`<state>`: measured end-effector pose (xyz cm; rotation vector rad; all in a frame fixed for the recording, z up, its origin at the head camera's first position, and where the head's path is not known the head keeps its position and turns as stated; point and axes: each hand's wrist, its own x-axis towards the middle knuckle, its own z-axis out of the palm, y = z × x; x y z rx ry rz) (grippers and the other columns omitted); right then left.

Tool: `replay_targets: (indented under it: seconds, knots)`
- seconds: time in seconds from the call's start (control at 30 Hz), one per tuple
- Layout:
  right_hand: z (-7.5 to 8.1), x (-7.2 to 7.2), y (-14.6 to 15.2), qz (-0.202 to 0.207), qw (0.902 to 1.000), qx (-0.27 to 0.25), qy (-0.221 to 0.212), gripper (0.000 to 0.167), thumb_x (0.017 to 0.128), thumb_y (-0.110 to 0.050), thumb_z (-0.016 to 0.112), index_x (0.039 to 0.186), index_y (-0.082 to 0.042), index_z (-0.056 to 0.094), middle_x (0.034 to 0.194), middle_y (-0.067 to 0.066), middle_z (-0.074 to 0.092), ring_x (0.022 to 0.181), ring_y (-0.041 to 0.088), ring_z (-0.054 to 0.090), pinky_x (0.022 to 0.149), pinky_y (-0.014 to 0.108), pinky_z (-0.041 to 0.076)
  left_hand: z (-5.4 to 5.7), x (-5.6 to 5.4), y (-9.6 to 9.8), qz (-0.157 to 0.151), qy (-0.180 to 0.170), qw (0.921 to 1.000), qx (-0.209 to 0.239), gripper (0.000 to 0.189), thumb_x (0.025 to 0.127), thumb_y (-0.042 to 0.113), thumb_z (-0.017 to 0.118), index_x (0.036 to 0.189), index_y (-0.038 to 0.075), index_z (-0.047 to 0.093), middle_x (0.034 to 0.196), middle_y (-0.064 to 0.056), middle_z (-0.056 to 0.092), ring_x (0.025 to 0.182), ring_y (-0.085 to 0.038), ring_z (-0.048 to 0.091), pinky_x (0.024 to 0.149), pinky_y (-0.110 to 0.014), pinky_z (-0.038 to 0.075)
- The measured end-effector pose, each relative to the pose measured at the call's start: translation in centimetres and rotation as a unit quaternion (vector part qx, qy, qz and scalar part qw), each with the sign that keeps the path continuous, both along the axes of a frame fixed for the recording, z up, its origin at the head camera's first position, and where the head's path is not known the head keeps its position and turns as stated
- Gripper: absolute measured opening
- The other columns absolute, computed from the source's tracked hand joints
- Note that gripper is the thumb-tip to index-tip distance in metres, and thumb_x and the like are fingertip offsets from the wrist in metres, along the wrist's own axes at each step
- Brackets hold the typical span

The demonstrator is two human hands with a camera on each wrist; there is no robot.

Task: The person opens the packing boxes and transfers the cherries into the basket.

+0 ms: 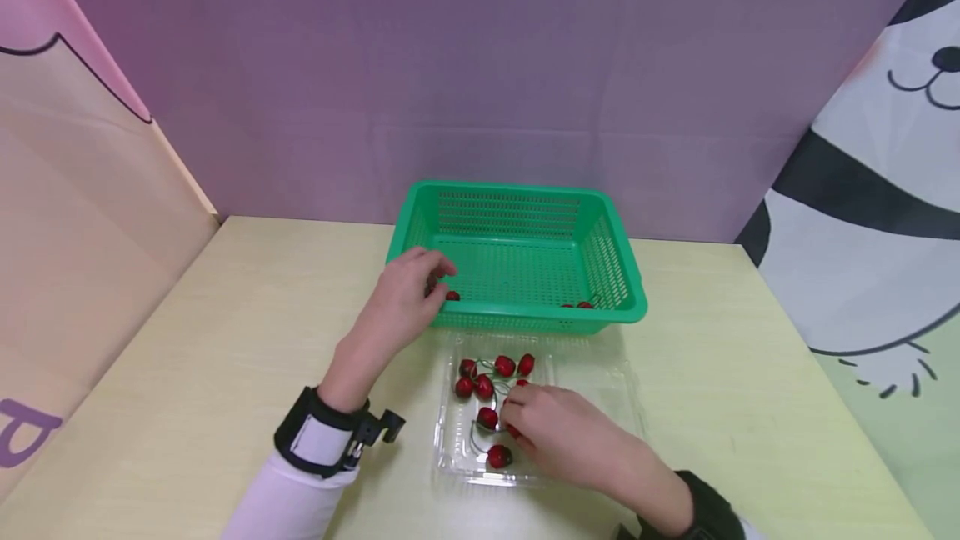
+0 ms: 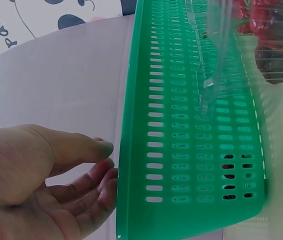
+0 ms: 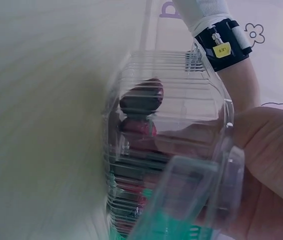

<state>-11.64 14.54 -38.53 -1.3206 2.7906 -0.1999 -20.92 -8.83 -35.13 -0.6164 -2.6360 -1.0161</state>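
My left hand (image 1: 405, 294) is over the near left corner of the green basket (image 1: 517, 190), with bent fingers and a gap between thumb and fingertips. Beside those fingertips a cherry (image 1: 452, 296) lies inside the basket. My right hand (image 1: 562, 432) reaches down into the clear plastic box (image 1: 457, 473), fingers bent among the cherries. One cherry (image 1: 487, 417) sits by its fingertips and another (image 1: 499, 457) lies nearer me. More red shows under the right fingers, but I cannot tell whether they grip a cherry. Through the box wall, dark cherries (image 3: 141, 97) appear in the right wrist view.
The box stands in front of the basket on the pale wooden table (image 1: 300, 273), its clear lid (image 1: 600, 382) spread to the right. Other cherries (image 1: 585, 305) lie along the basket's near side. A purple cloth wall (image 1: 480, 65) rises behind.
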Motion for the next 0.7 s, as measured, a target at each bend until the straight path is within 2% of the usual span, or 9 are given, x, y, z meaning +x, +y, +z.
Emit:
replay_targets:
  seconds: [0.23,0.47,0.7]
  knots:
    - [0.5,-0.1,0.4,-0.002,0.9998,-0.021,0.004,0.01,0.088,-0.007,0.08,0.088,-0.012,0.07,0.084,-0.005,0.06,0.07,0.005,0.054,0.063,0.02,0.052,0.1,0.1,0.1,-0.006,-0.004,1.0,-0.001,0.019,0.089,-0.005,0.073,0.108,-0.001,0.072,0.099,-0.011,0.066,0.087,-0.025,0.062,0.076,-0.037,0.056]
    - [0.9,-0.4,0.8,0.001,0.9988,-0.042,0.027,0.01,0.088,-0.006,0.08,0.094,-0.011,0.073,0.091,-0.003,0.064,0.078,0.009,0.06,0.068,0.023,0.056,0.3,0.2,0.1,-0.008,-0.004,1.0,0.001,0.019,0.09,-0.004,0.073,0.108,0.0,0.072,0.1,-0.01,0.066,0.086,-0.023,0.062,0.075,-0.037,0.056]
    - [1.4,-0.7,1.6,-0.009,0.9972,-0.065,0.036,0.015,0.085,-0.001,0.079,0.097,-0.009,0.073,0.092,-0.003,0.062,0.078,0.01,0.061,0.068,0.024,0.056,0.3,0.4,0.3,-0.019,0.008,0.9997,0.013,0.017,0.089,-0.004,0.074,0.105,0.002,0.073,0.099,-0.009,0.067,0.086,-0.025,0.063,0.076,-0.036,0.056]
